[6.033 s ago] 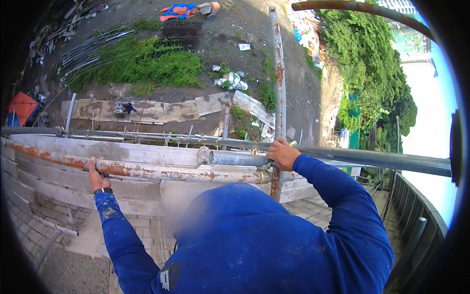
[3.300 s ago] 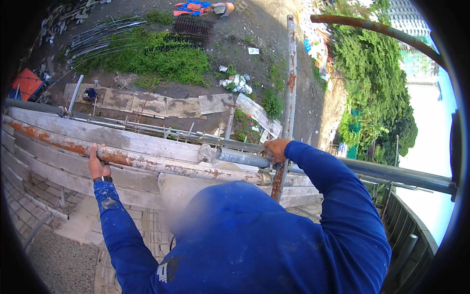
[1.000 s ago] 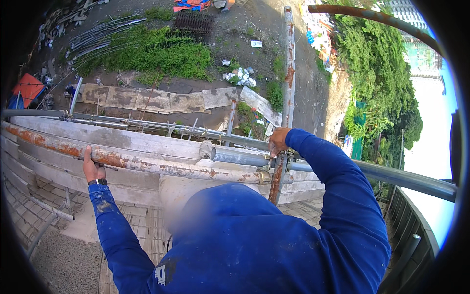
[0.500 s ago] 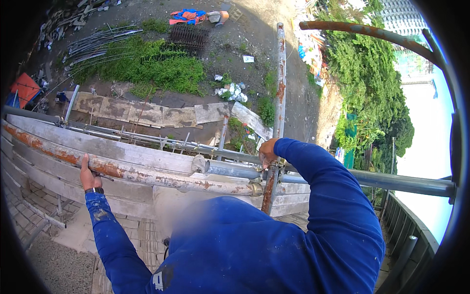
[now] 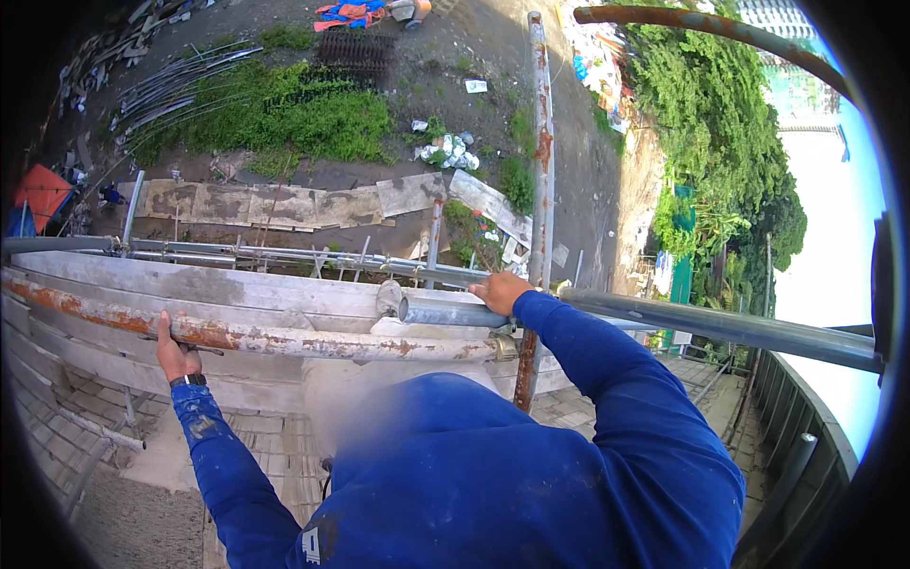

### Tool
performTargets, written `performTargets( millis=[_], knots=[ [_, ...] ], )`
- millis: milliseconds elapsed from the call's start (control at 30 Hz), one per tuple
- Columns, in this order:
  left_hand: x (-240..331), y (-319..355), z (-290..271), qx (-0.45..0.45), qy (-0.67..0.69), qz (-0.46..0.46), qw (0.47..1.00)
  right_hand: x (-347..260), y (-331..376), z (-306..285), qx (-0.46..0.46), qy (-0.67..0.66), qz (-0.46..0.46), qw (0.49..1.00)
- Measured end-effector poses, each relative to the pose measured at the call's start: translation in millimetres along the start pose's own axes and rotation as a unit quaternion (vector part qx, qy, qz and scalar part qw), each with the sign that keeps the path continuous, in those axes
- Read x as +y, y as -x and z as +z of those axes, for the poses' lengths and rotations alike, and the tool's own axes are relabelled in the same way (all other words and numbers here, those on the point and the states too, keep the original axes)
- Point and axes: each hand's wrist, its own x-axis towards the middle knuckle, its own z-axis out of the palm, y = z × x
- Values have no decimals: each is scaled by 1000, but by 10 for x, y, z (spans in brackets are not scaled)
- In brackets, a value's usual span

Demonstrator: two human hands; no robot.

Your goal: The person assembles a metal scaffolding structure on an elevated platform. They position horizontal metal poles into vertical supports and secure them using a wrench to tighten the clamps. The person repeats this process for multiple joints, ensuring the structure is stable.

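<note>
My left hand [image 5: 177, 353] grips a long, rust-streaked, white-stained scaffold pipe [image 5: 275, 339] from below, thumb up its far side. The pipe runs from the far left to a coupler [image 5: 504, 348] near the rusty upright pipe [image 5: 542, 161]. My right hand [image 5: 504, 292] is closed over a grey horizontal pipe just left of that upright; its fingertips are partly hidden. Below the right hand lies a grey pipe with an open end [image 5: 445, 312]. Another thick grey pipe [image 5: 720, 326] stretches right from the upright.
Concrete ledges [image 5: 237, 284] run behind the stained pipe. Far below are wooden boards [image 5: 284, 205], green weeds [image 5: 332, 114], bundled metal bars [image 5: 180, 90] and white rubbish [image 5: 445, 152]. A curved rusty pipe [image 5: 701, 19] crosses the upper right. A ribbed metal wall [image 5: 806, 408] stands at right.
My right hand has shifted left from the joint at the upright onto the grey pipe. My left hand keeps its hold on the stained pipe. The view has tilted slightly.
</note>
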Motion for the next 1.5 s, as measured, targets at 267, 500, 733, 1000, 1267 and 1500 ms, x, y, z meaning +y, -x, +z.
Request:
performTargets(
  millis=[267,500,733,1000,1267,1500],
  knots=[
    [-29,-58,-79,-11,4,2,1000,-177,-51,43,-77,51,45,995],
    [19,-27,42,-6,1,16,1000,-34,-105,221,-45,63,19,997],
    [66,68,129,9,-17,7,1000,158,-337,385,-92,87,16,992],
    [15,-80,45,-14,-35,2,999,214,-387,437,-110,141,-24,984],
    [-17,-14,126,-10,-15,26,999,-477,-169,-62,12,78,-30,996],
    [138,257,307,-2,1,23,1000,-3008,755,355,13,-213,-552,806]
  ],
)
